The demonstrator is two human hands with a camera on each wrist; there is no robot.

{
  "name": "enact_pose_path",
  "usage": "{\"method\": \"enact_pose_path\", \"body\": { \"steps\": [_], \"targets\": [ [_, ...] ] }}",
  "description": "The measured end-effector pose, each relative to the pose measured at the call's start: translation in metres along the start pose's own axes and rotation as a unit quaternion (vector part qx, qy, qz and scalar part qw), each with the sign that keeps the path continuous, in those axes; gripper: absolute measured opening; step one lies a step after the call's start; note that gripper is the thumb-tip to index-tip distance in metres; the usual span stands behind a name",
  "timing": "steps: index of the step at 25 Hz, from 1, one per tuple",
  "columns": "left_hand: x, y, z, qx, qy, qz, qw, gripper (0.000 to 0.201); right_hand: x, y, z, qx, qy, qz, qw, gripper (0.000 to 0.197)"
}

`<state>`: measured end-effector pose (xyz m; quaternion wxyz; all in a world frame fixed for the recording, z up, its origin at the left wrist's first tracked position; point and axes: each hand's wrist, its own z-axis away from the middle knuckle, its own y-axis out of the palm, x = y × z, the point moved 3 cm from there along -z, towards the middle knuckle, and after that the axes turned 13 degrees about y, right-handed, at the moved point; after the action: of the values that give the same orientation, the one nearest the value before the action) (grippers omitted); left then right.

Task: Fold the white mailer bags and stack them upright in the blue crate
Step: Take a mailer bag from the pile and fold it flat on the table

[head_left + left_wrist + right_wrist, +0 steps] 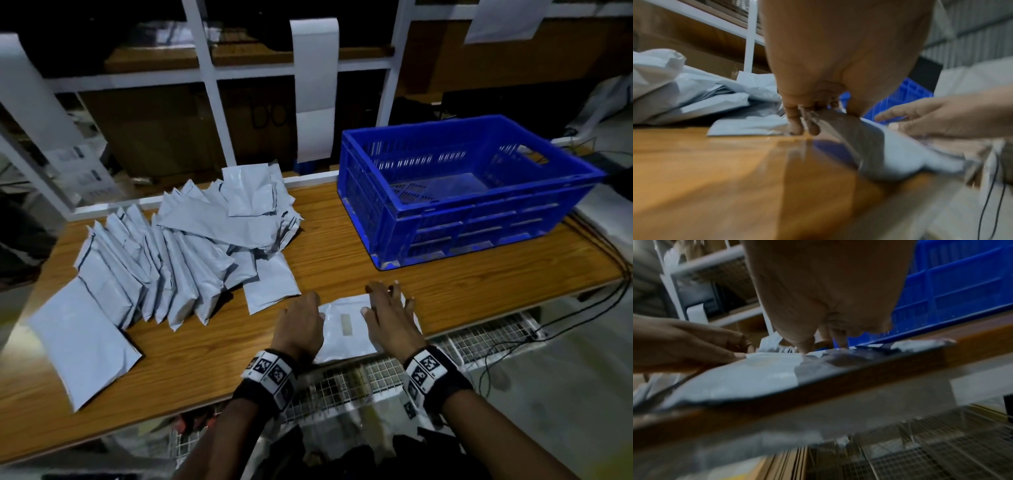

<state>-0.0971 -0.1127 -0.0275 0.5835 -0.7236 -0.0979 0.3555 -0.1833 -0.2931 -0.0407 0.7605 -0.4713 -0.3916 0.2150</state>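
Looking down, head view: a white mailer bag (346,329) lies flat at the near edge of the wooden desk (342,246), its near end hanging slightly past the edge.
Left hand (301,322): rests on the bag's left edge, fingers bent down over it — whether they pinch the edge I cannot tell.
Right hand (390,315): lies on the bag's right part, palm down, fingers spread and fairly straight.
Pile of mailer bags (191,240): to the left on the desk, many overlapping like fallen tiles, more heaped behind them.
Blue crate (455,192): stands at the far right of the desk, well apart from the hands; its slotted floor shows.

Left wrist view: blurred.
Left hand (830,65): fingertips (795,126) point down to the desk (715,162) at the bag's (900,154) edge, which rises a little beside them.
Right hand (941,116): reaches over the bag from the right, fingers extended.
Crate (900,97): behind both hands.

Right wrist view: blurred too.
Right hand (828,296): fingers press down on the bag (746,379) — the bag lies flat along the desk edge (838,386).
Left hand (690,345): at the bag's far corner, fingers curled toward it.
Crate (951,288): close behind, to the right.
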Motion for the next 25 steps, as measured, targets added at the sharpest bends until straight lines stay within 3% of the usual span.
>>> {"method": "enact_pose_path", "body": {
  "steps": [2,5,6,10,14,18,22,25],
  "targets": [
    [-0.009,-0.009,-0.004,-0.017,0.031,0.088,0.995,0.032,0.0,-0.016,0.009,0.026,-0.018,-0.122,0.992,0.077],
    [-0.029,-0.026,-0.009,-0.056,0.076,0.171,0.981,0.041,-0.013,-0.048,0.007,0.022,-0.046,-0.144,0.988,0.092],
    [-0.037,-0.032,-0.011,-0.079,0.097,0.193,0.973,0.042,-0.02,-0.062,0.006,0.017,-0.071,-0.13,0.989,0.084],
    [-0.068,-0.05,-0.024,-0.163,0.125,0.25,0.946,0.045,-0.045,-0.105,0.006,-0.025,-0.172,-0.075,0.982,0.018],
    [-0.12,-0.056,-0.041,-0.229,0.138,0.236,0.934,0.053,-0.082,-0.143,0.008,-0.066,-0.213,-0.053,0.973,0.03],
    [-0.167,-0.057,-0.06,-0.233,0.138,0.235,0.934,0.057,-0.102,-0.167,0.006,-0.046,-0.239,-0.096,0.965,0.023],
    [-0.206,-0.063,-0.073,-0.257,0.163,0.238,0.923,0.054,-0.117,-0.181,-0.002,-0.053,-0.269,-0.097,0.957,0.034],
    [-0.219,-0.066,-0.081,-0.273,0.151,0.23,0.922,0.056,-0.123,-0.205,-0.015,-0.088,-0.272,-0.105,0.952,0.022]
  ]
}}
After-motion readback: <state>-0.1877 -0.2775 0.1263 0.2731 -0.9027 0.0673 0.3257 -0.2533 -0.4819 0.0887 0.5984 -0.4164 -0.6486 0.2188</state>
